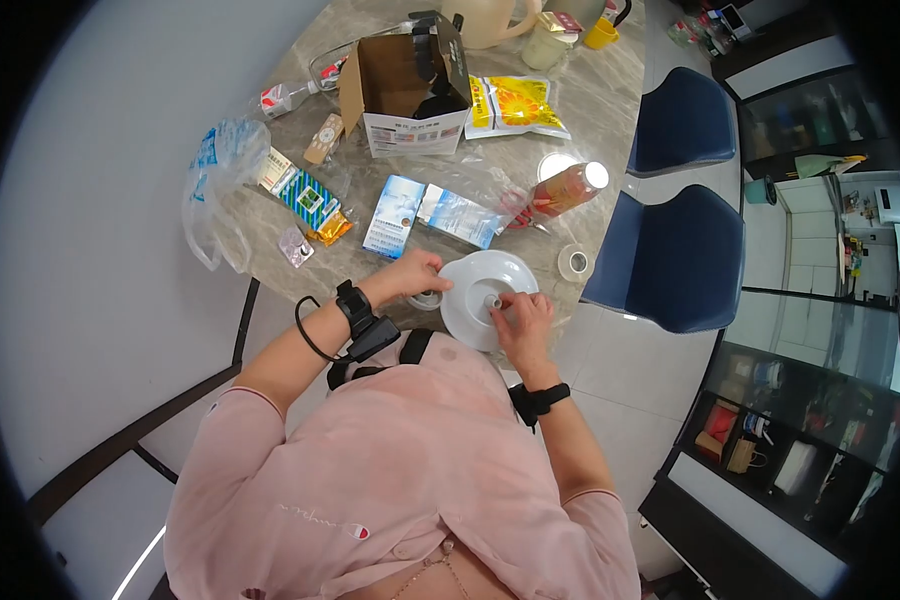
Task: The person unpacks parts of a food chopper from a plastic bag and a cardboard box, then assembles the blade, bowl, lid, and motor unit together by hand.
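Note:
A round white dish-like piece [465, 322] is at the table's front edge, between my hands. My left hand [417, 275] pinches its left rim between thumb and fingers. At its centre my right hand [523, 318] has its fingertips closed on a small white cylindrical knob [492, 301]. Under my left hand lies another small round whitish item [426, 299], partly hidden. Just beyond the dish are a blue and white box [393, 215] and a second blue and white pack [460, 216].
A roll of tape [573, 262] and a red-labelled bottle [568, 190] stand to the right. Farther back are an open cardboard box [415, 135] and a yellow packet [517, 106]. At left lie a plastic bag [220, 190] and a green-blue striped pack [308, 199].

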Available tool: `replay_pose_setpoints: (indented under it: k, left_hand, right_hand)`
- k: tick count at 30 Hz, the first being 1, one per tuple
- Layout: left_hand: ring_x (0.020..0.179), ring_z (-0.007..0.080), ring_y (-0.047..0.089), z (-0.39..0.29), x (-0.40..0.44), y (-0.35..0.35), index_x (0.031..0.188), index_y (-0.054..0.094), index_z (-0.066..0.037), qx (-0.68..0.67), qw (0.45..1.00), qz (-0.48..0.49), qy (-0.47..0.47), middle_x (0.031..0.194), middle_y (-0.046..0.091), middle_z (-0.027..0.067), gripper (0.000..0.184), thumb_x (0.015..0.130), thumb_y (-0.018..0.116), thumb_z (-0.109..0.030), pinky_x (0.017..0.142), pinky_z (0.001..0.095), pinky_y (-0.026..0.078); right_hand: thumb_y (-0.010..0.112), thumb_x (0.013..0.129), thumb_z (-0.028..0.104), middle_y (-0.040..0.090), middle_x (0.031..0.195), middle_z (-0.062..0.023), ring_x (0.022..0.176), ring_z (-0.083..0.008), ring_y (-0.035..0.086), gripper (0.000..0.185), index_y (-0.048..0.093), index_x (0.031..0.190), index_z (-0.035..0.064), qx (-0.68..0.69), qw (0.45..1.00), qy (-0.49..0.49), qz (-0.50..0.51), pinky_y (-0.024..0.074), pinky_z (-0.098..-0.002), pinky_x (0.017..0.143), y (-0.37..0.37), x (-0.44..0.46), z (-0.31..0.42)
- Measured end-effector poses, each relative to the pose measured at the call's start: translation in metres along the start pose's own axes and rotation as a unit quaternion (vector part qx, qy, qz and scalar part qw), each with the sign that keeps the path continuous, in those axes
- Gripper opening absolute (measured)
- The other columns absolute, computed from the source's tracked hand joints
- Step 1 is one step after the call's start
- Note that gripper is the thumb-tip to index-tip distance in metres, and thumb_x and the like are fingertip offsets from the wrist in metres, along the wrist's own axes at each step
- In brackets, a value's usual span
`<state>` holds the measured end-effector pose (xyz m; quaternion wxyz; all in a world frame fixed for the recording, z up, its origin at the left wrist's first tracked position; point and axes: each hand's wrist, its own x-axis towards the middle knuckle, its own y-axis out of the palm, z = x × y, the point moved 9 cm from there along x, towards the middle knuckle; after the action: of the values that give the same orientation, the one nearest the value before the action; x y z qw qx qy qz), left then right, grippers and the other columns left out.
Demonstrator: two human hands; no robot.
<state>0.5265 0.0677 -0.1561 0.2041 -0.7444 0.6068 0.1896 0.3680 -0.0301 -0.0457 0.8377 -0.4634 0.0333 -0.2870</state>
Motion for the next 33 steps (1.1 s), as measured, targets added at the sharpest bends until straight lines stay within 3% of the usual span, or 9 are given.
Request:
replay_pose_setpoints:
  k: [10, 14, 16, 19, 25, 26, 28, 31, 33]
  left_hand:
    - [0.062, 0.0088, 0.056, -0.025, -0.011, 0.001, 0.101, 0.064, 0.002, 0.104, 0.994, -0.023, -0.021, 0.073, 0.066, 0.006, 0.033, 0.079, 0.069, -0.022, 0.055, 0.0254, 0.044]
    - [0.065, 0.0086, 0.057, 0.005, 0.008, 0.008, 0.103, 0.063, 0.002, 0.01, 1.0, -0.01, -0.026, 0.078, 0.067, 0.0067, 0.033, 0.08, 0.069, -0.02, 0.058, 0.0254, 0.045]
    - [0.06, 0.0166, 0.062, -0.006, 0.009, 0.01, 0.097, 0.065, 0.001, -0.025, 0.995, -0.051, 0.082, 0.074, 0.067, 0.0131, 0.03, 0.077, 0.068, -0.021, 0.054, 0.0317, 0.048]
    - [0.066, 0.0201, 0.064, -0.029, -0.008, 0.019, 0.099, 0.065, 0.001, -0.008, 0.997, -0.022, 0.073, 0.078, 0.068, 0.0146, 0.032, 0.076, 0.069, -0.021, 0.061, 0.033, 0.05]
    - [0.077, 0.0328, 0.064, -0.068, -0.016, 0.016, 0.104, 0.062, -0.001, 0.081, 0.991, -0.035, 0.1, 0.086, 0.066, 0.0193, 0.035, 0.076, 0.067, -0.021, 0.069, 0.0392, 0.049]
    - [0.077, 0.0328, 0.064, -0.066, -0.012, 0.015, 0.104, 0.062, -0.001, 0.083, 0.991, -0.034, 0.102, 0.086, 0.066, 0.0193, 0.035, 0.076, 0.067, -0.021, 0.069, 0.0392, 0.049]
    - [0.065, 0.0187, 0.06, -0.056, -0.004, 0.015, 0.116, 0.057, -0.002, 0.127, 0.988, -0.031, 0.08, 0.078, 0.066, 0.0118, 0.039, 0.082, 0.064, -0.02, 0.059, 0.0313, 0.047]
    - [0.066, 0.0224, 0.061, -0.055, -0.001, 0.013, 0.115, 0.057, -0.003, 0.193, 0.977, -0.053, 0.074, 0.08, 0.066, 0.0143, 0.038, 0.083, 0.063, -0.022, 0.06, 0.0329, 0.047]
    - [0.068, 0.021, 0.062, -0.043, 0.007, 0.013, 0.109, 0.06, -0.001, 0.138, 0.988, -0.043, 0.046, 0.079, 0.066, 0.0149, 0.033, 0.082, 0.064, -0.019, 0.061, 0.0321, 0.047]
  right_hand:
    - [0.069, 0.068, 0.009, 0.056, 0.075, -0.0027, 0.08, -0.0241, 0.053, 0.02, 0.059, 0.085, 0.0089, -0.08, 0.995, -0.049, 0.025, 0.0347, -0.046, 0.09, 0.004, 0.007, 0.011]
    - [0.071, 0.067, 0.009, 0.055, 0.075, -0.0036, 0.079, -0.0249, 0.052, 0.022, 0.058, 0.085, 0.0083, -0.018, 0.999, -0.044, -0.005, 0.0365, -0.0437, 0.086, 0.003, 0.003, 0.003]
    - [0.072, 0.067, 0.009, 0.056, 0.076, -0.0039, 0.079, -0.0252, 0.051, 0.023, 0.059, 0.085, 0.008, 0.029, 0.999, -0.03, -0.01, 0.0369, -0.0431, 0.085, 0.006, 0.001, -0.004]
    - [0.074, 0.066, 0.01, 0.057, 0.08, -0.0045, 0.079, -0.0264, 0.05, 0.024, 0.058, 0.084, 0.008, 0.049, 0.998, -0.004, -0.049, 0.0367, -0.0429, 0.083, 0.005, -0.001, -0.013]
    - [0.076, 0.066, 0.018, 0.061, 0.105, -0.0019, 0.107, -0.0294, 0.048, 0.031, 0.056, 0.087, 0.0069, -0.039, 0.995, -0.075, -0.06, 0.0334, -0.0469, 0.093, -0.016, 0.004, 0.012]
    - [0.075, 0.069, 0.018, 0.058, 0.113, -0.0045, 0.112, -0.0303, 0.046, 0.031, 0.055, 0.09, 0.0064, -0.025, 0.997, -0.069, -0.038, 0.0317, -0.0485, 0.096, -0.014, 0.003, 0.01]
    - [0.073, 0.071, 0.018, 0.055, 0.12, -0.0071, 0.118, -0.0313, 0.043, 0.032, 0.055, 0.094, 0.0058, -0.013, 0.998, -0.061, -0.019, 0.0299, -0.05, 0.098, -0.014, -0.002, 0.005]
    - [0.067, 0.077, 0.016, 0.047, 0.13, -0.0148, 0.12, -0.0351, 0.041, 0.038, 0.052, 0.11, 0.0037, -0.012, 0.998, -0.029, -0.058, 0.0294, -0.049, 0.1, -0.017, -0.01, -0.013]
    - [0.06, 0.082, 0.013, 0.041, 0.134, -0.0207, 0.121, -0.0382, 0.039, 0.047, 0.045, 0.125, 0.0019, 0.026, 0.994, 0.081, -0.064, 0.028, -0.048, 0.102, -0.014, -0.015, -0.042]
